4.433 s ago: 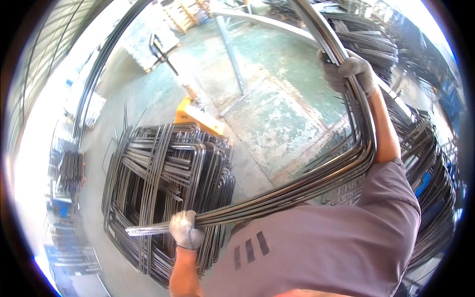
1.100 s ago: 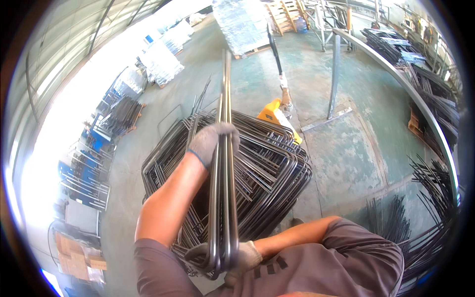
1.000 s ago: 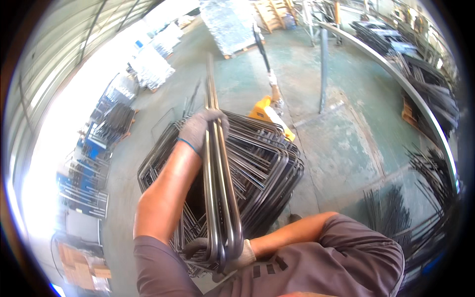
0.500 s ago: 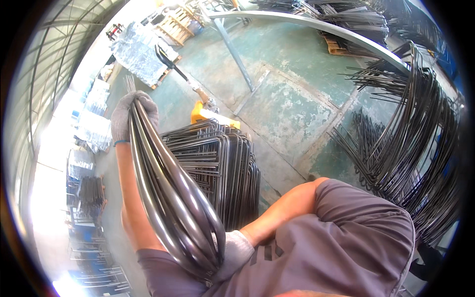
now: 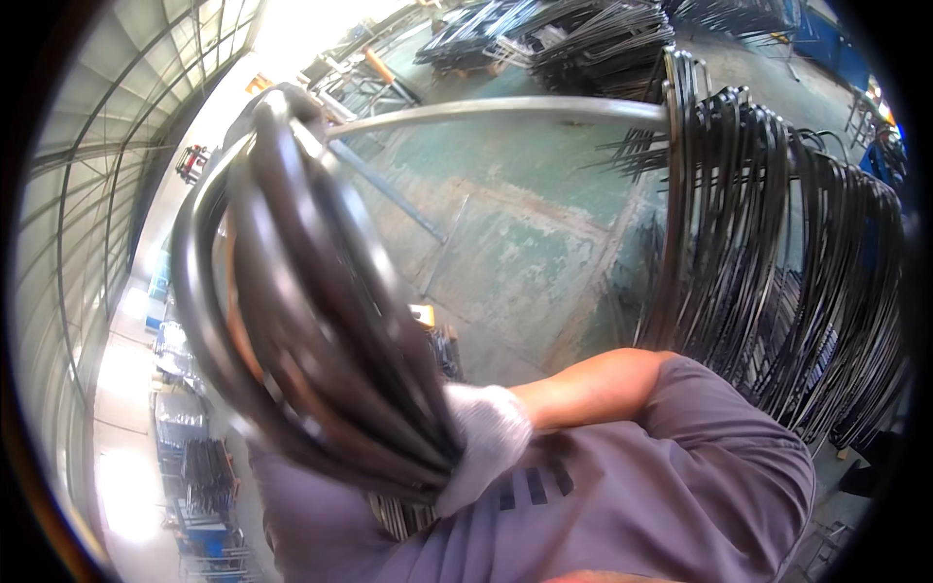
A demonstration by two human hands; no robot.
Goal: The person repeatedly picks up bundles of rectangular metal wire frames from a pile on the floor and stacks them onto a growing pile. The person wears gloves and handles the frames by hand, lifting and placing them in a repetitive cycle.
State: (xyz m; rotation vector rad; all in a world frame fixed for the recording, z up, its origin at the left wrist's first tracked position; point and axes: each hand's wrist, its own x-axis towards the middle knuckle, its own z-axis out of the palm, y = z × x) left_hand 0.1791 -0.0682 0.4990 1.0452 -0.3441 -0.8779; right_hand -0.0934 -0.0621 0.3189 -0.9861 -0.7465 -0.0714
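A bundle of dark, shiny bent metal tubes [image 5: 301, 262] rises tilted in front of me, blurred by motion and large in view. My right hand [image 5: 486, 437], in a pale knit glove, is closed round its lower end close to my chest. The upper end is held by my left hand [image 5: 243, 124], whose grey glove is mostly covered by the tubes. Through a gap between the tubes a strip of my left forearm [image 5: 233, 277] shows.
A pale metal rail [image 5: 515, 109] crosses ahead, with a slanting leg [image 5: 394, 194] under it. Many dark bent tubes [image 5: 758, 243] hang at its right end. Piles of metal rods [image 5: 593, 53] lie farther back. Low behind the bundle are a yellow part [image 5: 422, 314] and a tube stack [image 5: 444, 352].
The bundle has been raised and its upper end brought closer, so it now hides most of my left hand and arm. My view has turned toward the rail and hanging tubes.
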